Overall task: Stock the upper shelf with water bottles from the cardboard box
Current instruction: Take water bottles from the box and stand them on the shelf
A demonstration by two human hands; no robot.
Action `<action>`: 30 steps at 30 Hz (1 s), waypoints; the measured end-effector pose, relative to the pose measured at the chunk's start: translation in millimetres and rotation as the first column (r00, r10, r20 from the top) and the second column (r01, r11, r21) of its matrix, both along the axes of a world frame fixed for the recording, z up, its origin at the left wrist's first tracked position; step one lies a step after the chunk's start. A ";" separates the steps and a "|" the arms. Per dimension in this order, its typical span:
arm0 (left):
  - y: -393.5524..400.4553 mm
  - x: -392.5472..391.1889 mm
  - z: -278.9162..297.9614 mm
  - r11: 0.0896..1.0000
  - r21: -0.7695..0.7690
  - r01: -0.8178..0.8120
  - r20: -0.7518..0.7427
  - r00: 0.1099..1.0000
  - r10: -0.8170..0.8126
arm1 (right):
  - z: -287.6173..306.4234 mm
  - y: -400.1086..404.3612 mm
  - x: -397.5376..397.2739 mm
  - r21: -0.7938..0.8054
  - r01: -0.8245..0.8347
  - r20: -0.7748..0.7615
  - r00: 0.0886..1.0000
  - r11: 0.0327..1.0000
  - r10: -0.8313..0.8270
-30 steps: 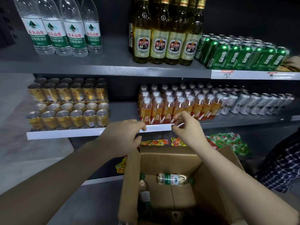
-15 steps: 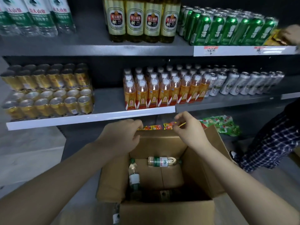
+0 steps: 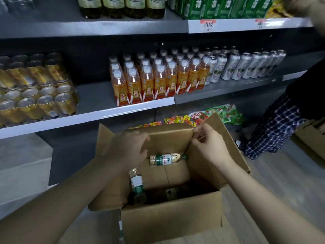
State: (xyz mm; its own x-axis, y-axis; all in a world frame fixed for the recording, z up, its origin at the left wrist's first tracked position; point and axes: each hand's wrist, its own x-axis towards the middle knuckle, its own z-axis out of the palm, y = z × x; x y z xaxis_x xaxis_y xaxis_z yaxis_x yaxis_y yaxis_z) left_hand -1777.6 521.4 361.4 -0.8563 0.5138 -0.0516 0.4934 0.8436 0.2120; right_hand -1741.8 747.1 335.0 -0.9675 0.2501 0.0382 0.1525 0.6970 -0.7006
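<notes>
Change: both hands are sitting lower and nearer the box than half a second ago, and the view is tilting down, cutting the top shelf's water bottles out of sight
Cardboard box (image 3: 172, 224): standing open on the floor below the shelves, flaps splayed outward
Left hand (image 3: 129, 149): curling over the far flap (image 3: 168, 138), fingers bent and gripping its top edge
Right hand (image 3: 209, 143): pinching the far flap's right corner between thumb and fingertips
Water bottle (image 3: 166, 159): lying on its side against the box's far wall, green cap pointing right
Second water bottle (image 3: 137, 184): lying along the left inner wall, partly in shadow
Middle shelf (image 3: 91, 117): carrying gold cans (image 3: 38, 103), orange-labelled bottles (image 3: 158, 83) and silver cans (image 3: 246, 66)
Another person (image 3: 281, 124): standing at right in checked trousers
</notes>
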 end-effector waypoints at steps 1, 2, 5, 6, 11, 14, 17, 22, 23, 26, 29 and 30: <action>0.8 -2.0 -5.4 1.000 -0.009 0.003 0.000 1.000 -0.003 | -4.4 0.7 -0.2 -0.002 0.002 0.006 1.000 1.000 -0.002; 1.9 -4.0 -10.8 1.000 -0.011 0.007 0.002 1.000 -0.007 | -8.4 1.2 -0.6 0.000 0.005 0.013 1.000 1.000 -0.005; 6.0 -11.5 -26.5 1.000 0.004 0.029 0.007 1.000 -0.029 | -21.2 2.6 -4.3 0.028 0.002 0.036 0.999 1.000 -0.003; 7.7 -14.5 -31.6 0.999 0.004 0.035 0.011 0.999 -0.035 | -24.8 3.1 -6.0 0.043 -0.008 0.040 0.999 0.999 0.006; 22.4 -34.8 -64.3 0.997 -0.033 0.065 0.041 0.997 -0.064 | -48.1 9.7 -14.7 0.073 -0.043 0.061 0.997 0.996 0.038; 31.8 -47.1 -89.2 0.996 -0.050 0.071 0.086 0.994 -0.067 | -64.6 16.5 -16.7 0.100 -0.044 0.078 0.996 0.994 0.037; 41.8 -57.9 -112.6 0.994 -0.072 0.085 0.117 0.990 -0.076 | -82.8 24.2 -15.9 0.069 -0.054 0.083 0.995 0.996 0.048; 57.9 -73.1 -147.4 0.981 -0.133 0.141 0.131 0.984 -0.124 | -111.6 37.5 -14.9 0.001 -0.125 0.114 0.986 0.992 0.124; 61.2 -76.0 -154.3 0.978 -0.142 0.151 0.134 0.982 -0.132 | -117.2 40.1 -15.4 -0.010 -0.130 0.117 0.985 0.991 0.130; 71.8 -85.5 -175.5 0.971 -0.170 0.170 0.160 0.977 -0.143 | -132.9 46.6 -18.0 -0.028 -0.129 0.115 0.985 0.991 0.131; 80.7 -93.4 -197.4 0.967 -0.180 0.181 0.178 0.973 -0.149 | -148.7 51.5 -21.0 -0.056 -0.101 0.111 0.988 0.993 0.107; 82.9 -95.4 -204.8 0.965 -0.183 0.187 0.184 0.971 -0.153 | -153.8 52.7 -21.8 -0.062 -0.094 0.107 0.989 0.994 0.100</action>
